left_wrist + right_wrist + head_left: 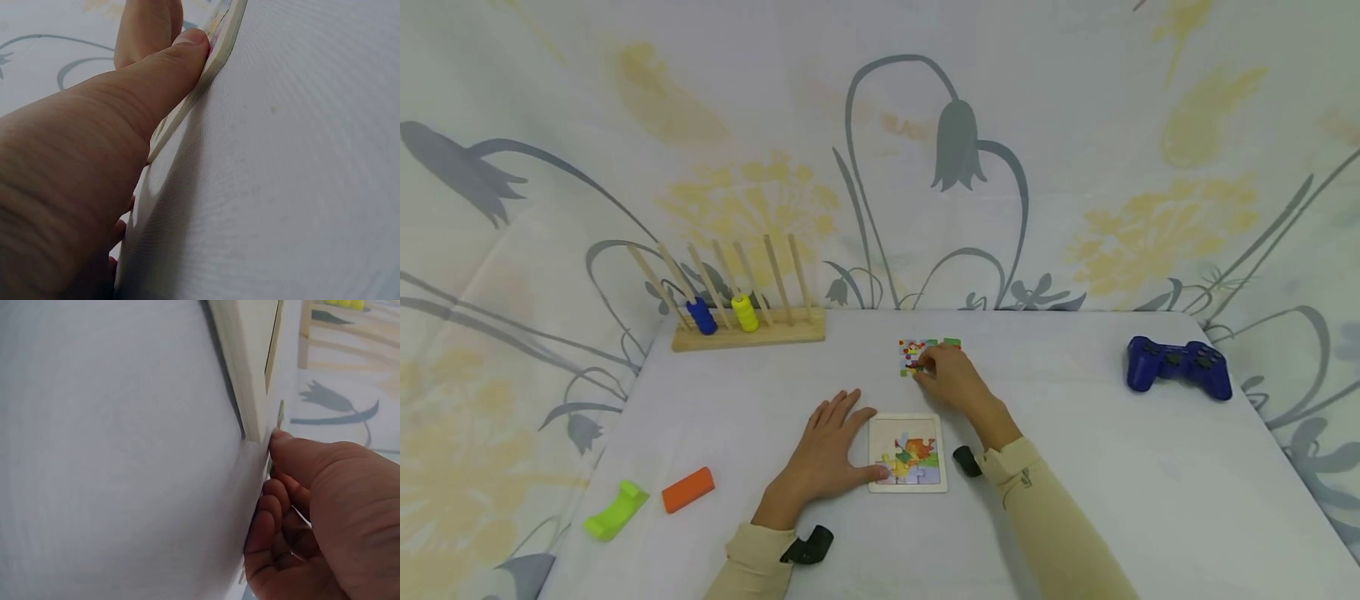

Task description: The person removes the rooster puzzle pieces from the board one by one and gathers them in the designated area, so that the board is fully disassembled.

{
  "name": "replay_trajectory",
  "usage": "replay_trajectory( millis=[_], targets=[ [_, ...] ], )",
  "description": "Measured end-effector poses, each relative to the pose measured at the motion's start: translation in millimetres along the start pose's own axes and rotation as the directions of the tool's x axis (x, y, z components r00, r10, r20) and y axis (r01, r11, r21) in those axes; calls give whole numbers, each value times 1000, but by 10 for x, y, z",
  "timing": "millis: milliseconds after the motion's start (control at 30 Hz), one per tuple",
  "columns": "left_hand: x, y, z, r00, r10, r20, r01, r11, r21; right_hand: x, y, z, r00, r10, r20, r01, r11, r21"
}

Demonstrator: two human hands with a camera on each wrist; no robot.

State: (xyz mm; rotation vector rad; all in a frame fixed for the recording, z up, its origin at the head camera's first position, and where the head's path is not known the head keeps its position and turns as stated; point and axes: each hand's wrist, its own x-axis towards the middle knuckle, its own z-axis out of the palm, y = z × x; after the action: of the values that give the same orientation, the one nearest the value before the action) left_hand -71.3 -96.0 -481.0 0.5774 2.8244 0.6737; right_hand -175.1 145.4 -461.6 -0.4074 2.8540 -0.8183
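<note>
A square wooden puzzle tray [907, 416] lies on the table, its lower and right parts filled with joined picture pieces [917, 475]. The left hand [831, 446] rests beside it with fingers spread; its thumb [187, 47] presses on the tray's lower left edge. Beyond the tray, the right hand [953, 379] reaches into a small group of colourful loose puzzle pieces [912, 345] and partly covers them. Its thumb and fingers are bent together, pinching a thin puzzle piece [280, 414] seen edge-on in the right wrist view.
A wooden peg stand [752, 335] with blue and yellow rings stands at the back left. An orange block [688, 490] and a lime green curved piece [616, 511] lie at the front left. To the right sits a dark blue game controller [1178, 367].
</note>
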Motion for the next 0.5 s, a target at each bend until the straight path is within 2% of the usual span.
replay_trajectory(
  millis=[267, 500],
  targets=[
    [-2, 9, -20, 1000, 5, -10, -5, 1000, -6, 9, -7, 11, 1000, 5, -10, -4, 1000, 25],
    [-3, 17, -11, 1000, -15, 20, 15, 1000, 1, -37, 8, -17, 1000, 4, 24, -4, 1000, 8]
  ],
)
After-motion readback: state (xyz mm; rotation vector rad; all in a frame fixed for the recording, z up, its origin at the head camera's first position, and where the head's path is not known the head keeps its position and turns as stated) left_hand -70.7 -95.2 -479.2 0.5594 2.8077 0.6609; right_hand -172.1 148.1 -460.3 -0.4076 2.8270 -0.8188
